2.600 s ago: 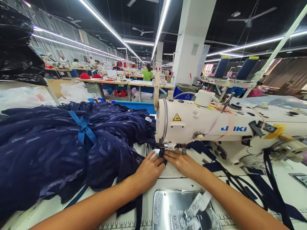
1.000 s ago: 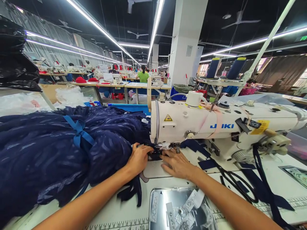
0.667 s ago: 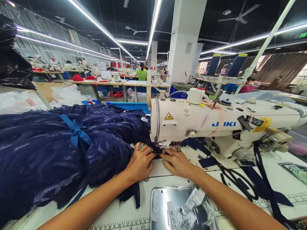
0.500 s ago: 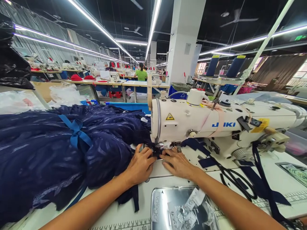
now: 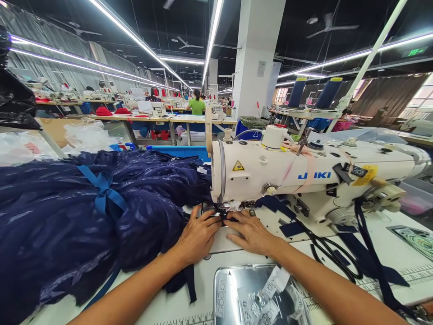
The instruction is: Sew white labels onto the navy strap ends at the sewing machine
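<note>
Navy fabric piece (image 5: 223, 216) was under the sewing machine (image 5: 287, 164)'s needle end, between left hand (image 5: 199, 232) and right hand (image 5: 253, 231). Head view: both palm-down, fingers slightly spread; couldn't tell if either pinched it. Metal tray (image 5: 237, 276), near side of the hands, held printed white labels (image 5: 269, 289) and small clear bits (image 5: 254, 301). Second tray (image 5: 393, 231), well right of right hand: pale green coils (image 5: 419, 244). Blue bin (image 5: 248, 134), beyond the hands: olive cloth (image 5: 254, 122) on top. Left of left hand: ribbon-tied navy bundle (image 5: 71, 221).

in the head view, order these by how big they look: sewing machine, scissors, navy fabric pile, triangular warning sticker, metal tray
1. navy fabric pile
2. sewing machine
3. metal tray, cut off by the bottom edge
4. scissors
5. triangular warning sticker
</note>
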The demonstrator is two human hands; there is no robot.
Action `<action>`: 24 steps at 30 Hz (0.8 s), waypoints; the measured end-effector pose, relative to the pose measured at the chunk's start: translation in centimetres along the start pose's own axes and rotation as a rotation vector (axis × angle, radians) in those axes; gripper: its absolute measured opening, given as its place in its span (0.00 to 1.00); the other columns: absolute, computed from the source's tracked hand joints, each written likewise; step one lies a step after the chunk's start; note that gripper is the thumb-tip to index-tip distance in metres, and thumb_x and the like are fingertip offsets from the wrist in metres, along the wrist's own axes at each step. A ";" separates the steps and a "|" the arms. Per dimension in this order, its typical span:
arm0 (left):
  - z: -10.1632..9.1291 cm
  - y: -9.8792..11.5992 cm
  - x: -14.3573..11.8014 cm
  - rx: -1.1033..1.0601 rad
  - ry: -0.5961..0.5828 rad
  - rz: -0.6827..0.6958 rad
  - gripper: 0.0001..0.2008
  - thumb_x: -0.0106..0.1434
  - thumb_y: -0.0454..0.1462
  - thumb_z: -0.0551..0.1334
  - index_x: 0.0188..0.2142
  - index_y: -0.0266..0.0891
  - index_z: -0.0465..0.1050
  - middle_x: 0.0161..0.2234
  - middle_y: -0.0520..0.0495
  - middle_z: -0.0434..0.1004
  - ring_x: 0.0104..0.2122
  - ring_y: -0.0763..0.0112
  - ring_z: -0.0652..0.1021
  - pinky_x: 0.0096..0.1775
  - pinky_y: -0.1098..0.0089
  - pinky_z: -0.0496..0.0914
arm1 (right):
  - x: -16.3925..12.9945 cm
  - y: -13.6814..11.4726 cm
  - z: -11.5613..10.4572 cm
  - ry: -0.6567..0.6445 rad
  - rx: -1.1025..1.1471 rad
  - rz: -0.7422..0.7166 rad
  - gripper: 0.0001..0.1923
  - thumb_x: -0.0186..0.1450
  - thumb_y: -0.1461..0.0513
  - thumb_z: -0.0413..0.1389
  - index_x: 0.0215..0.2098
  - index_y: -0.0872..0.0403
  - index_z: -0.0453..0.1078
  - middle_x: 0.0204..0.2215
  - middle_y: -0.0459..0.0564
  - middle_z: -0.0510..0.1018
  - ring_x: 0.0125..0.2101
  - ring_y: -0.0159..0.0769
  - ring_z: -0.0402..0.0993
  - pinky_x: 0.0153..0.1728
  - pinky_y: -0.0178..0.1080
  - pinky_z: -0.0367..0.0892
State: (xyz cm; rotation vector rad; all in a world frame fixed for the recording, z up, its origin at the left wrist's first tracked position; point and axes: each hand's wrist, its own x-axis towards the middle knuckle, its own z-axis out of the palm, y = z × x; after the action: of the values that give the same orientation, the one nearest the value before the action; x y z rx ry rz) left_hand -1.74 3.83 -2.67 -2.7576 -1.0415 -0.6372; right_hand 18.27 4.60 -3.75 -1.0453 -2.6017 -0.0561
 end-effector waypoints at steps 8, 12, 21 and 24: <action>-0.5 0.1 0.1 -0.012 -0.050 -0.010 0.20 0.53 0.26 0.49 0.43 0.38 0.70 0.44 0.43 0.74 0.47 0.61 0.70 0.52 0.46 0.51 | 0.2 -0.2 -0.2 -0.020 0.026 -0.016 0.19 0.63 0.54 0.48 0.48 0.55 0.66 0.45 0.56 0.68 0.42 0.41 0.64 0.42 0.45 0.62; -0.2 0.0 0.0 -0.010 -0.077 -0.018 0.20 0.54 0.25 0.49 0.44 0.38 0.69 0.45 0.43 0.73 0.48 0.60 0.69 0.52 0.46 0.51 | 0.3 -0.2 -0.3 -0.023 0.046 -0.017 0.19 0.63 0.55 0.47 0.48 0.56 0.65 0.45 0.55 0.68 0.42 0.40 0.64 0.42 0.43 0.62; -0.5 -0.2 0.4 0.011 -0.133 -0.028 0.20 0.55 0.25 0.49 0.44 0.38 0.69 0.47 0.43 0.72 0.48 0.58 0.68 0.51 0.45 0.50 | 0.4 0.3 -0.2 -0.038 0.077 -0.009 0.21 0.63 0.56 0.48 0.50 0.59 0.64 0.48 0.58 0.67 0.45 0.42 0.65 0.45 0.46 0.61; -0.3 -0.5 0.6 0.017 -0.123 -0.025 0.20 0.55 0.25 0.49 0.44 0.39 0.70 0.46 0.43 0.72 0.47 0.59 0.69 0.51 0.45 0.50 | 0.5 0.5 -0.2 -0.023 0.128 0.009 0.20 0.63 0.57 0.48 0.50 0.60 0.64 0.49 0.58 0.67 0.47 0.42 0.64 0.47 0.45 0.61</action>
State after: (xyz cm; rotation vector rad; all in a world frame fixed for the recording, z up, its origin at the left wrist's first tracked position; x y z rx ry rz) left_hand -1.80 4.51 -2.18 -2.8036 -1.1016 -0.4648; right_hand 18.34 5.21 -3.41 -1.0173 -2.5828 0.1237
